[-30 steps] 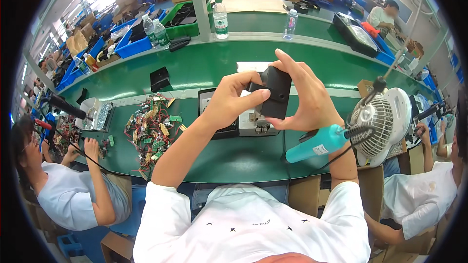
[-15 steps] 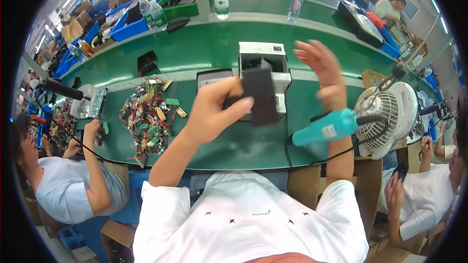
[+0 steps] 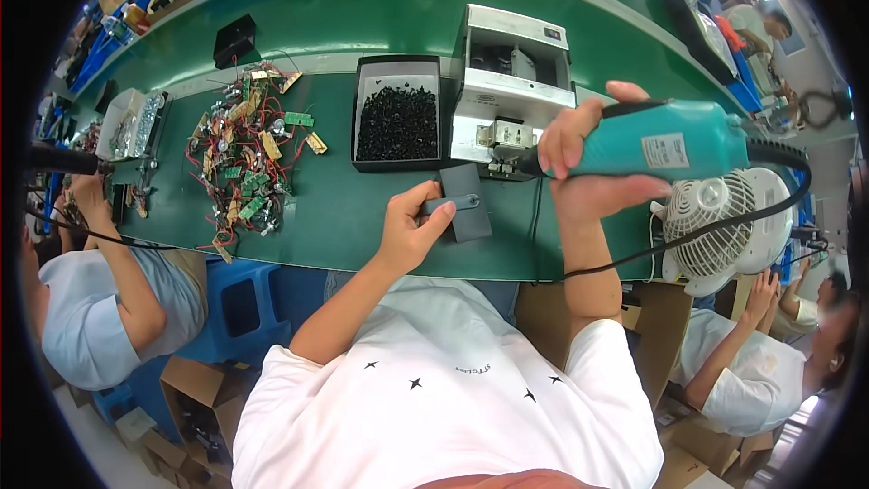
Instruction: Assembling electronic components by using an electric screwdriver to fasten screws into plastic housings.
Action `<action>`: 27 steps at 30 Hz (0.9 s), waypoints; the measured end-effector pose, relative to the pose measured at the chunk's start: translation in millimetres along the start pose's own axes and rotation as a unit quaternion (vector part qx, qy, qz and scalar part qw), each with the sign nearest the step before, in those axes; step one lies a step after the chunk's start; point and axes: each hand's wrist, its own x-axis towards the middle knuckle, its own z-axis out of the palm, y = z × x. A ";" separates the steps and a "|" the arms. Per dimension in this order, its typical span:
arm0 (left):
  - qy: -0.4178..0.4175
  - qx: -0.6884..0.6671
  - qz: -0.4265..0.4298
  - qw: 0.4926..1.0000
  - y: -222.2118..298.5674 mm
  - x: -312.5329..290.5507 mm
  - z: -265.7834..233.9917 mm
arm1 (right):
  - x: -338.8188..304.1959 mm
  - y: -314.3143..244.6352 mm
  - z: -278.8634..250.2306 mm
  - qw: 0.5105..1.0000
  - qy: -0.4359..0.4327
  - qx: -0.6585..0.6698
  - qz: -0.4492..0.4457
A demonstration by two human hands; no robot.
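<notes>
My left hand [image 3: 409,228] grips a flat black rectangular casing [image 3: 472,222] over the bench, thumb on top. A narrow dark blue-grey piece [image 3: 457,203] lies across the casing, partly under my thumb. Wrapped round a teal electric screwdriver [image 3: 697,140], my right hand [image 3: 572,149] holds it nearly level. The tool's dark nose points left, at the front of a white screw feeder [image 3: 507,95]; whether its tip touches the feeder cannot be made out. Left of the feeder stands a black-rimmed box [image 3: 356,149] of small black screws [image 3: 396,122].
A tangled heap of circuit boards and wires [image 3: 249,149] covers the bench's left part, with a black box [image 3: 235,41] behind it. A white fan [image 3: 720,226] stands at the right, the screwdriver's cord [image 3: 724,222] passing before it. People sit on both sides.
My right hand, open half a second ago, now grips the screwdriver. My left hand has lowered the casing toward the bench, and the narrow piece on it now shows. The view has tilted down.
</notes>
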 end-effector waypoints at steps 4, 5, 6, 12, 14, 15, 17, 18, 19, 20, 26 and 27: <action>0.008 -0.022 0.016 1.000 0.9 0.4 2.5 | 4.8 13.6 2.0 0.997 0.007 -0.069 0.012; 0.011 -0.024 0.014 1.000 -0.2 0.1 2.0 | 4.5 15.0 1.9 0.997 0.005 -0.070 0.016; 0.008 -0.022 0.015 1.000 -1.3 -0.1 1.3 | 4.4 15.6 1.6 0.997 0.008 -0.068 0.019; -0.007 -0.019 0.017 1.000 -1.9 0.2 -1.0 | 5.4 16.3 4.3 0.996 0.005 -0.082 0.037; -0.013 -0.019 0.020 1.000 -1.1 -0.3 -0.8 | 4.8 15.8 6.4 0.994 -0.005 -0.103 0.044; -0.011 -0.020 0.020 1.000 -0.9 -0.1 -0.9 | 4.8 15.4 7.1 0.994 -0.007 -0.103 0.045; -0.013 -0.013 0.025 1.000 -0.6 0.2 -0.4 | 5.0 11.7 5.6 0.993 -0.030 -0.063 0.100; -0.013 -0.009 0.027 0.999 -0.5 0.3 -0.3 | 4.8 9.0 4.1 0.990 -0.042 -0.044 0.127; -0.015 -0.005 0.030 0.999 -0.4 0.3 -0.7 | 4.1 5.9 2.6 0.986 -0.053 -0.024 0.154; -0.011 -0.006 0.031 0.999 -0.4 1.4 -2.3 | 1.3 0.6 0.9 0.988 -0.047 0.025 0.142; -0.021 0.026 0.071 0.997 -4.4 -0.9 -2.9 | -11.2 -15.1 24.6 0.988 -0.074 0.133 0.007; -0.022 0.028 0.075 0.997 -4.2 -0.5 -2.7 | -12.2 -13.3 26.0 0.989 -0.083 0.123 0.012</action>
